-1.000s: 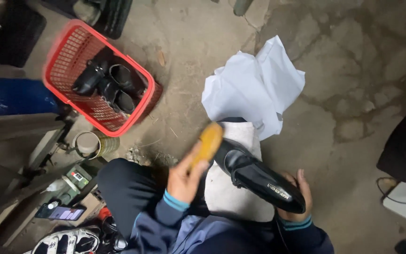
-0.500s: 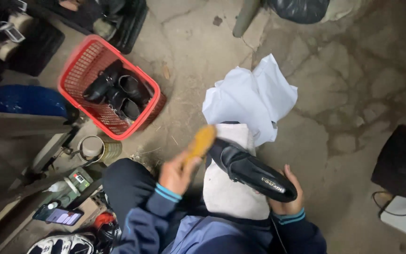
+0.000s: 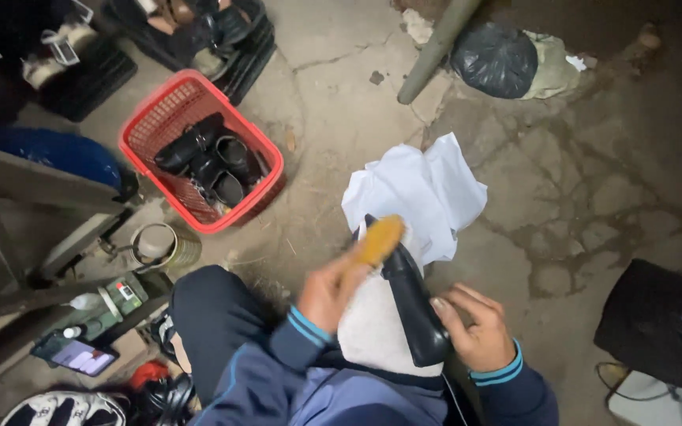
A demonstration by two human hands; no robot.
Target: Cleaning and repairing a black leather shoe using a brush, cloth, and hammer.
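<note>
Compared with the frame half a second earlier, the black shoe [image 3: 408, 296] had swung from a slanting lie to a nearly upright line, toe pointing away from the person, and the yellow brush [image 3: 378, 241] had shifted onto the toe end; the view itself had also tilted upward, bringing more of the floor ahead into sight. The left hand [image 3: 327, 290] was clenched around the lower part of the yellow brush, whose upper end lay against the front of the shoe. The right hand [image 3: 475, 331] grasped the heel end of the black shoe, fingers [image 3: 455, 309] curled along its side. The shoe lay over a pale cloth [image 3: 372, 331] spread on the person's lap, between the two hands. Just beyond the toe, a crumpled white sheet [image 3: 424, 189] lay on the cracked concrete floor [image 3: 562, 173]. To the left, well apart from the hands, a red plastic basket [image 3: 169, 110] held several black shoes [image 3: 207, 158]. Near it stood a round tin [image 3: 155, 244], and nearer the lower left corner lay a phone [image 3: 76, 356] with a lit screen. A black bag [image 3: 495, 59] sat at the top of the view beside a slanting grey pole [image 3: 436, 49].
</note>
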